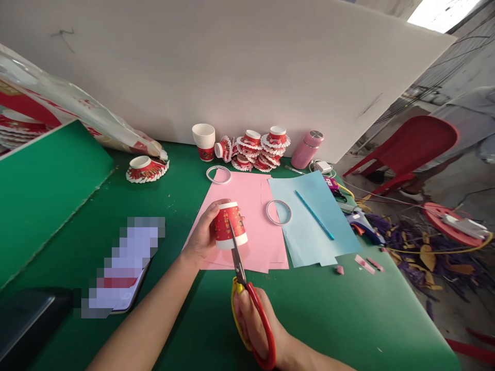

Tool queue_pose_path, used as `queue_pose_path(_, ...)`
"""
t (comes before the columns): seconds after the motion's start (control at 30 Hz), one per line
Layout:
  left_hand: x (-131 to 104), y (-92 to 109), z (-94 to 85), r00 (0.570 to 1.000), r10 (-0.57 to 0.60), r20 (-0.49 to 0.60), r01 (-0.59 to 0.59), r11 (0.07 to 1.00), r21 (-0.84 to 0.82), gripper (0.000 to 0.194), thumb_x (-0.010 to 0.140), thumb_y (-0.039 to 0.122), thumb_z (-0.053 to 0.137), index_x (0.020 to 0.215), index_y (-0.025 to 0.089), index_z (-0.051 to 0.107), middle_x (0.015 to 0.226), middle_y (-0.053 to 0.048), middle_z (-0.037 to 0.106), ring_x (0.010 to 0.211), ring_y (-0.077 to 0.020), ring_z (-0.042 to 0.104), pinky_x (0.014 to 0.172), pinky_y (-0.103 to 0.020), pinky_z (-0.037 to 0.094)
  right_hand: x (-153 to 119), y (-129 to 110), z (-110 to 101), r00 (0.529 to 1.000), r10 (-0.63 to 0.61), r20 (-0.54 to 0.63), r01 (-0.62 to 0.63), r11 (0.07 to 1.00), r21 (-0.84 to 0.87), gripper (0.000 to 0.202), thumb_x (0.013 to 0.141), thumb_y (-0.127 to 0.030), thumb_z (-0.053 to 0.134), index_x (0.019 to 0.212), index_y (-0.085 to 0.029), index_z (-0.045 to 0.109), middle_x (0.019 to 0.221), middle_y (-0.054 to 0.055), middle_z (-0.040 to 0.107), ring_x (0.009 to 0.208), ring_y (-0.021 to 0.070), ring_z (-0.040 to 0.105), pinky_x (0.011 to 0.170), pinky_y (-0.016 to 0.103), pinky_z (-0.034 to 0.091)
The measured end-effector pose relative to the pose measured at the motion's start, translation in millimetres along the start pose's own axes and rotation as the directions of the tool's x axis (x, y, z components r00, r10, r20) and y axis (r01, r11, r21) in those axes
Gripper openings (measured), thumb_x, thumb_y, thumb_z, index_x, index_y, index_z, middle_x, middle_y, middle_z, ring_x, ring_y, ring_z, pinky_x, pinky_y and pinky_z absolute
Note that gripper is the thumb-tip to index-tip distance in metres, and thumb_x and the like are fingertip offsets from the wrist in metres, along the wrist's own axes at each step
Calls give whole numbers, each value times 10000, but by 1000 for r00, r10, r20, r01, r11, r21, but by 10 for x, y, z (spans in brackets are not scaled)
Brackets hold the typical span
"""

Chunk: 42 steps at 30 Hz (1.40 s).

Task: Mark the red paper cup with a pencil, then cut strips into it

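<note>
A red paper cup (223, 226) with white rims is in my left hand (203, 232), its fingers wrapped round the cup's left side. My right hand (255, 319) grips scissors (238, 265) with one red and one yellow handle. The scissor blades point up and lie against the front of the cup. Below the cup, pink paper sheets (251, 206) lie on the green table (317, 309). Blue paper (309, 206) overlaps their right side, with a blue pencil (314, 215) on it. One tape roll (218, 175) is at the pink sheets' top; another roll (278, 223) straddles both colours.
At the back stand stacked cups (203, 139), several fringed cut cups (253, 147) and a pink bottle (307, 149). Another fringed cup (147, 169) and a phone (127, 268) are at left. A glue gun (365, 228) lies near the right edge, beyond which is a red chair (417, 144).
</note>
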<state>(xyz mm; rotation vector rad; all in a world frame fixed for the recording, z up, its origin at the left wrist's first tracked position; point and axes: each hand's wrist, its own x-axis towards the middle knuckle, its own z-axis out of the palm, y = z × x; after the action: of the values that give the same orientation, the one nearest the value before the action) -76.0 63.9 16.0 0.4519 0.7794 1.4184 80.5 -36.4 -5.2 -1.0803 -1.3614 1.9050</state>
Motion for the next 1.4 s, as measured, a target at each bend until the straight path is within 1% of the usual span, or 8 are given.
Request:
queue_pose_path(0.2, -1, -50, 39, 1000, -1, -14, 1, 999, 34, 582, 685, 488, 737, 1162, 209, 556, 981, -71, 689, 864, -250, 676, 764, -407, 534, 30, -102, 2, 999, -33, -22, 30, 995, -95, 619, 811, -788, 328, 575, -217, 303, 474, -64, 254, 436, 70, 209, 388, 245, 162)
queue_pose_path(0.37, 58, -70, 52, 993, 68, -100, -53, 987, 151, 515, 691, 451, 747, 1111, 190, 607, 965, -43, 692, 802, -192, 666, 760, -330, 514, 88, -92, 11, 998, -1, -71, -5, 996, -86, 650, 741, -853, 322, 590, -221, 337, 476, -60, 293, 427, 75, 260, 386, 241, 198)
queue_pose_path(0.57, 151, -23, 114, 989, 118, -90, -99, 976, 192, 466, 685, 479, 736, 1008, 158, 635, 840, -30, 703, 739, -170, 666, 733, -302, 518, 121, -85, -3, 997, -68, -40, 66, 996, -66, 635, 757, -827, 354, 569, -224, 291, 470, -71, 266, 413, 56, 221, 359, 231, 165)
queue_pose_path(0.77, 281, 181, 188, 983, 149, -111, -133, 981, 138, 471, 676, 487, 728, 989, 153, 618, 809, -35, 699, 699, -169, 668, 678, -294, 539, 40, -169, -11, 998, 65, -18, -67, 991, -119, 628, 756, -826, 350, 580, -224, 311, 485, -74, 284, 374, 50, 246, 343, 215, 184)
queue_pose_path(0.93, 298, 367, 229, 978, 163, -127, -151, 984, 98, 395, 702, 451, 709, 950, 153, 633, 803, -43, 705, 668, -171, 663, 653, -307, 553, -65, -159, -116, 995, -51, 90, 69, 975, -211, 638, 778, -826, 286, 628, -212, 368, 497, -41, 401, 431, 81, 381, 425, 220, 301)
queue_pose_path(1.07, 267, 405, 232, 976, 174, -131, -159, 981, 115, 353, 700, 421, 718, 918, 157, 635, 760, -34, 696, 655, -168, 658, 629, -291, 549, -92, -189, -201, 976, -176, 128, 198, 962, -186, 647, 803, -808, 273, 716, -189, 438, 662, 20, 502, 619, 137, 505, 578, 262, 401)
queue_pose_path(1.17, 244, 404, 241, 974, 185, -134, -168, 978, 127, 361, 667, 400, 742, 905, 153, 627, 724, -22, 682, 626, -167, 654, 596, -278, 541, -103, -207, -238, 979, -153, 132, 177, 966, -187, 645, 788, -810, 332, 811, -182, 481, 739, 22, 499, 670, 139, 473, 616, 265, 411)
queue_pose_path(1.4, 175, 424, 318, 982, 171, -83, -155, 974, 166, 525, 616, 430, 768, 1033, 159, 600, 807, -42, 700, 673, -213, 676, 626, -341, 556, -116, -163, -195, 985, -76, 153, 92, 991, -98, 654, 800, -803, 320, 869, -175, 489, 695, -34, 361, 590, 102, 378, 633, 288, 449)
